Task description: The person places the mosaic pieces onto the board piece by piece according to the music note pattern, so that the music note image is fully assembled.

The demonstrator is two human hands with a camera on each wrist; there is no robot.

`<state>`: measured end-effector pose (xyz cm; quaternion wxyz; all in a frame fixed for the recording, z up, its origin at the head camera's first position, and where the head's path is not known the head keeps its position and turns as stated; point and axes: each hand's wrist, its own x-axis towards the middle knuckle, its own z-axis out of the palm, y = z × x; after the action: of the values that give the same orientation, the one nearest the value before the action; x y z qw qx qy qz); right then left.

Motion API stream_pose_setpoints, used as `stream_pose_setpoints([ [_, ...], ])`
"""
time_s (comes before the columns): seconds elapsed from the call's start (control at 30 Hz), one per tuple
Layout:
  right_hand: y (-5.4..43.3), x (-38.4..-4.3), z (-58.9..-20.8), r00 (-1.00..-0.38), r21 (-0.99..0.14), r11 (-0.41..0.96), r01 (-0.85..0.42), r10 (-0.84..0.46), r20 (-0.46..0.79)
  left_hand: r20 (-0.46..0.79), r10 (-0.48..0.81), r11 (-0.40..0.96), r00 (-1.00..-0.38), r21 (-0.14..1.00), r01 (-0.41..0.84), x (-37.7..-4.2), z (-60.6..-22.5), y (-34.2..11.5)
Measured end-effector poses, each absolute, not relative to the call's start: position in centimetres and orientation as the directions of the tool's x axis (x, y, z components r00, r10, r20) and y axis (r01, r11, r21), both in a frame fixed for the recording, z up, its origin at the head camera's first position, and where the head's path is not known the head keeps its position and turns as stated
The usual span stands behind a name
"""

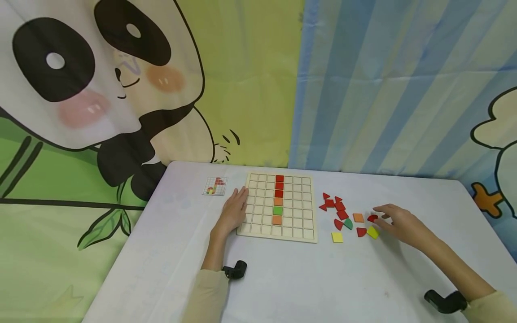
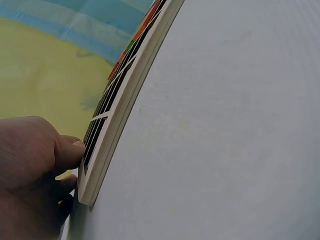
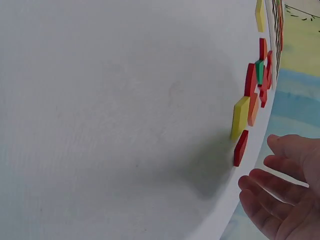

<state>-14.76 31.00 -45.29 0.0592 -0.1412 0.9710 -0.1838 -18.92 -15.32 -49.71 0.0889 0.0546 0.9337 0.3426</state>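
Note:
My left hand [image 1: 234, 209] rests at the left edge of a pale wooden grid board [image 1: 262, 230], its thumb touching the frame in the left wrist view. Down one column of the board run red, orange and green square tiles [image 1: 278, 210]. My right hand [image 1: 404, 225] hovers over the right side of the loose pieces, fingers loosely bent and apart, nothing between them. Nearest to its fingertips lies a red quarter-circle piece [image 1: 372, 218]. In the right wrist view, a gap shows between that hand [image 3: 287, 192] and the red piece [image 3: 241, 148].
Right of the board lie more flat pieces: red triangles and squares, a green quarter circle [image 1: 348, 224], an orange square [image 1: 358, 217] and yellow squares [image 1: 337, 237]. A small pattern card [image 1: 215, 186] lies left of the board. A printed cloth backdrop stands behind the white table [image 1: 323, 282].

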Motion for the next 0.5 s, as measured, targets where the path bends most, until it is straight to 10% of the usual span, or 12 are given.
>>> stream_pose_setpoints([
  [0.5,32.2,-16.0,-46.1,-0.940,-0.304,0.899,-0.315,-0.340,-0.033,-0.123,0.169,0.762,-0.978,0.646,0.050,-19.0,-49.7,-15.4],
])
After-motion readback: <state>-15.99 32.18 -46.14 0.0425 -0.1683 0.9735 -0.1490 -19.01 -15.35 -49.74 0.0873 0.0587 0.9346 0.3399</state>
